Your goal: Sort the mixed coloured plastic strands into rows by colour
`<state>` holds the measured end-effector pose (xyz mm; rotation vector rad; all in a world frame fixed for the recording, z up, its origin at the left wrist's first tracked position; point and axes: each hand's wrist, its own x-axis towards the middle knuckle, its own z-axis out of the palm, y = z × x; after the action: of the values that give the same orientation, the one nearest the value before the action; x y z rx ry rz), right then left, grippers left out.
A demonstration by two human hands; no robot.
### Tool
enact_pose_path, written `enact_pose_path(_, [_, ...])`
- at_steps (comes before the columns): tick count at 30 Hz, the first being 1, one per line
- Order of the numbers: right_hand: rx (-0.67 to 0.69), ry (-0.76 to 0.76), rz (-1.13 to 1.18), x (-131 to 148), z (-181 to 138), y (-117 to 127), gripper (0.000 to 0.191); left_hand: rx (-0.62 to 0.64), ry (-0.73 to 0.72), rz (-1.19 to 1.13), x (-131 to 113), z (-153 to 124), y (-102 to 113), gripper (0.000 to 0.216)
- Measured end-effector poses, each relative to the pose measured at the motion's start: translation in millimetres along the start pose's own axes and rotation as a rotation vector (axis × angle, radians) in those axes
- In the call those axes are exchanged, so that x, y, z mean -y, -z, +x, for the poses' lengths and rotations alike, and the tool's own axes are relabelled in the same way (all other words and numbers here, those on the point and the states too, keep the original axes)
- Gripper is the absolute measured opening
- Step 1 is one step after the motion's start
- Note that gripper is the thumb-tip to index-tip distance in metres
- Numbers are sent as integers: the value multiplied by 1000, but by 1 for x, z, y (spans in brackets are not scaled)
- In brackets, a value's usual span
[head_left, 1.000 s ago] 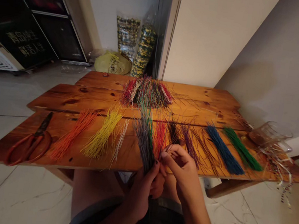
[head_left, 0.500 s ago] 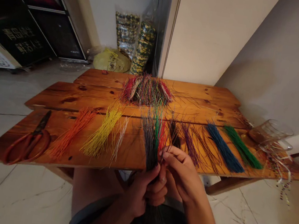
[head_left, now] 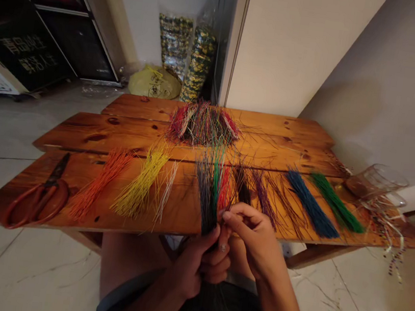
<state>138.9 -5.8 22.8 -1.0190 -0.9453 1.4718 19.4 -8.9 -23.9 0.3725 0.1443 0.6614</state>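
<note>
My left hand (head_left: 192,266) grips a tall bundle of thin strands (head_left: 207,196), mostly grey and black with green and red among them. My right hand (head_left: 253,239) has its thumb and forefinger pinched at the bundle's edge. Strand ends hang below my hands. On the wooden table (head_left: 269,154) lie separate orange (head_left: 98,186), yellow (head_left: 141,185), white (head_left: 165,193), purple (head_left: 263,197), blue (head_left: 312,206) and green (head_left: 335,204) strand groups. A mixed heap of strands (head_left: 204,124) sits farther back.
Red-handled scissors (head_left: 41,199) lie at the table's left end. A glass jug (head_left: 377,182) and tangled ribbon strands (head_left: 387,222) sit at the right end. Patterned bags (head_left: 175,43) and a yellow bag (head_left: 156,82) stand against the back wall.
The bundle now stands more upright than a second ago, and my right hand stays pinched at its edge. The view has tilted slightly.
</note>
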Motion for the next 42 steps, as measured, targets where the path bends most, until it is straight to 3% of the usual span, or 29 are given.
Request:
enact_pose_path(10, [-130,43,-113,-4,-2,3,17,-196,-130,139,5,5,-3,31])
enact_pose_path(22, [4,24,-83,-5,1,4,15,-281,-175,189,6,6,-8,33])
enact_pose_path(27, [-219,134,-147,-5,-4,13,14,-156,-153,153,14,9,-1,28])
enact_pose_path(32, [-470,317,-27,16,-11,35,13,-19,-43,128,26,8,15,30])
enact_pose_path(38, [-738,482,61,48,-20,76,11,-275,-130,186,10,4,6,29])
enact_pose_path(42, [-778,403,-131,55,-19,116,16,-430,-216,213,-13,-1,2,31])
